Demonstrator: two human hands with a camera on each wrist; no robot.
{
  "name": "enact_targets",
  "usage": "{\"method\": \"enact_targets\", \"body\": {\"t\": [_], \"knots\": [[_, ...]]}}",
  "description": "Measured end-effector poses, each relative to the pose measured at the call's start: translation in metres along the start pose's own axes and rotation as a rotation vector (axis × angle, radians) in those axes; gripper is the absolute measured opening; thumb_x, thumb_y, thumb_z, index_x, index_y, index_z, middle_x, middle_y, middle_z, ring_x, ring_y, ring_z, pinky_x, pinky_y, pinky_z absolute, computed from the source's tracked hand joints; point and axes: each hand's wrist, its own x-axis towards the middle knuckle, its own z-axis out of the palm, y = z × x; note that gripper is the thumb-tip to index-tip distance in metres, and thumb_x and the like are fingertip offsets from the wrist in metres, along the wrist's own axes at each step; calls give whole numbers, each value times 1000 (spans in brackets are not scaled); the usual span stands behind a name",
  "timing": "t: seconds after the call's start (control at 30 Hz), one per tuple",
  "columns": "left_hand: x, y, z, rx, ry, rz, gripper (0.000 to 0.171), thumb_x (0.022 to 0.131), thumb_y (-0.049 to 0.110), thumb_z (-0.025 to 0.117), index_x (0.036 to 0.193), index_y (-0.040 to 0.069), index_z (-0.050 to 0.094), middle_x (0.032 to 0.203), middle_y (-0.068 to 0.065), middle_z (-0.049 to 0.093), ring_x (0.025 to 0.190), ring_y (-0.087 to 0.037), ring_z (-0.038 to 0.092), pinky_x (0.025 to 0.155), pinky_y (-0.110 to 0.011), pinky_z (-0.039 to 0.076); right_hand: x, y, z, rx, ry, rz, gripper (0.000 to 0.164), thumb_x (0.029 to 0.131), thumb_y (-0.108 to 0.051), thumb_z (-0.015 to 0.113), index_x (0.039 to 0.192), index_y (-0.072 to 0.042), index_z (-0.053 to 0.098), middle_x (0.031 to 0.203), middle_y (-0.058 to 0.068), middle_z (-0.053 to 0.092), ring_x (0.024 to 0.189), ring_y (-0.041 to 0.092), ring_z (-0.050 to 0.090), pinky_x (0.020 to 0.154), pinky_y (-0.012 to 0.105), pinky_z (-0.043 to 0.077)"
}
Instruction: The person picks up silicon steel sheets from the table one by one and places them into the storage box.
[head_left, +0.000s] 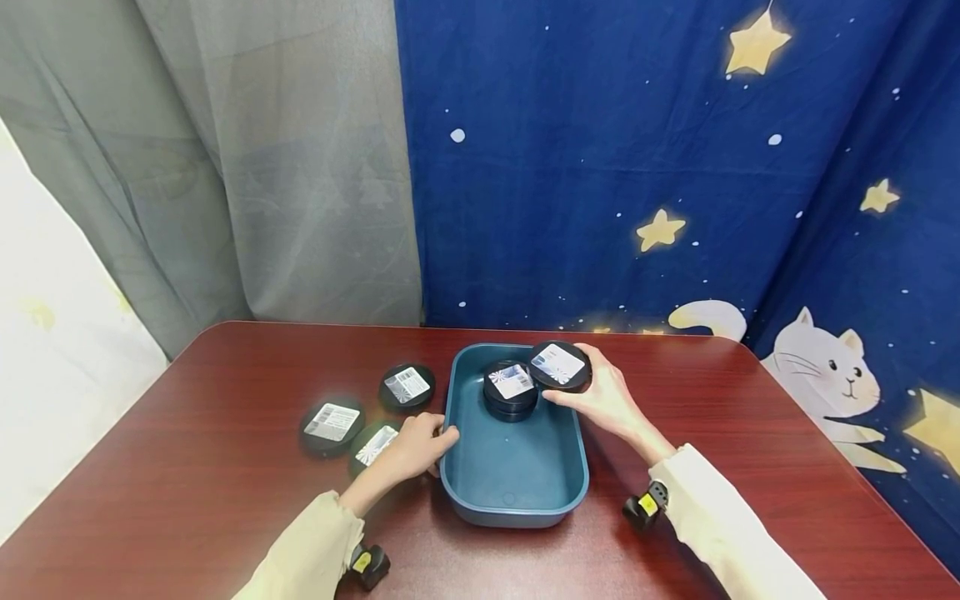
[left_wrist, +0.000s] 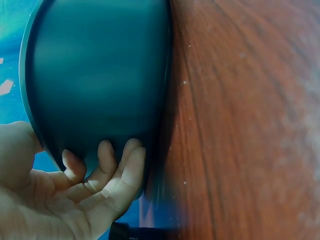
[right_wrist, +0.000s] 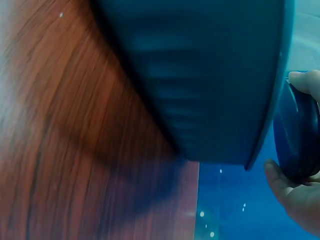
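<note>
One black tin is clamped in my right hand, stacked tins just beside that grip; my left hand pinches the blue bin.

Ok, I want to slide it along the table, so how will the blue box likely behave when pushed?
The blue box probably stays stiff, as its walls stand upright. It seems unlikely to tip, sitting low and broad on the table. The stacked black containers might slide inside, with bare space beside them.
</note>
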Motion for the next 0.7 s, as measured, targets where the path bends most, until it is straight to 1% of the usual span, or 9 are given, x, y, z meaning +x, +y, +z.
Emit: {"method": "enact_targets", "body": {"t": [0.1,0.23,0.37,0.5,0.7], "knots": [[0,0,0,2,-1,1,24,82,9,44,59,4,47,48,-3,49,40,-15,56,37,-27,47,4,-3,5,-9,-15,-12,77,60,-31,79,121,0,44,111,16,56,101,30,53,86,44,41],[0,0,0,1,-3,6,24,82,9,44,59,4,46,47,-2,48,40,-17,56,37,-27,47,8,-5,12,-27,-36,-4,78,60,-33,79,121,0,44,112,16,56,101,31,53,87,44,41],[1,0,0,-1,-6,8,24,82,9,44,58,5,46,47,-1,47,41,-20,57,38,-27,47,11,-6,18,-55,-60,-2,78,60,-34,79,120,1,45,109,16,57,98,30,54,85,43,42],[1,0,0,2,-8,8,24,81,10,44,58,5,45,46,-1,46,41,-21,57,38,-27,47,13,-7,21,-58,-71,-11,78,59,-34,79,120,1,45,108,16,58,97,30,54,84,43,43],[0,-1,-1,7,-5,17,24,81,9,44,58,4,47,46,0,46,41,-20,57,37,-27,47,18,-11,27,-52,-88,16,81,59,-35,79,122,2,43,112,16,55,100,31,52,87,44,41]]}}
